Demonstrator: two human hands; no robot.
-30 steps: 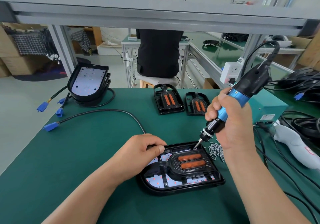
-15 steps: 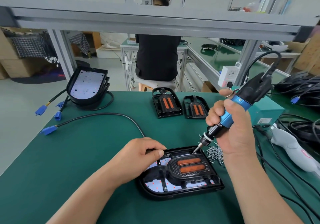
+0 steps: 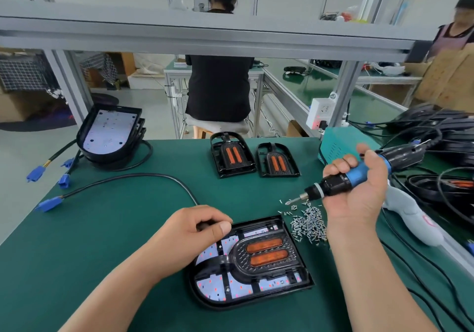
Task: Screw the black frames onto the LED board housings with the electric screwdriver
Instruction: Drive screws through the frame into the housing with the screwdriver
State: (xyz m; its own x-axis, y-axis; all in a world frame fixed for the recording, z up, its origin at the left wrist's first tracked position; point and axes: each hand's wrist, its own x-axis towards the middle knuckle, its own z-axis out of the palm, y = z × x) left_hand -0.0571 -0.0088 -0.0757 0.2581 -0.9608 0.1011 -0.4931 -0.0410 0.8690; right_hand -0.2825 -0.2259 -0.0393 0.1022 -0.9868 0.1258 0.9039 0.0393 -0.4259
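Your right hand (image 3: 359, 195) is wrapped tight round the blue-and-black screwdriver (image 3: 356, 175). The tool lies almost level, its bit above the loose screws (image 3: 307, 225) and clear of the work. Your left hand (image 3: 195, 231) rests with fingers curled on the far-left corner of the housing (image 3: 205, 303) just in front of you, steadying it. The black frame (image 3: 237, 257) sits in place on that housing, though I cannot tell how many screws are in. With two spare frames (image 3: 232, 170) at the back and bare housings stacked (image 3: 110, 134) at the far left, most of the job probably remains.
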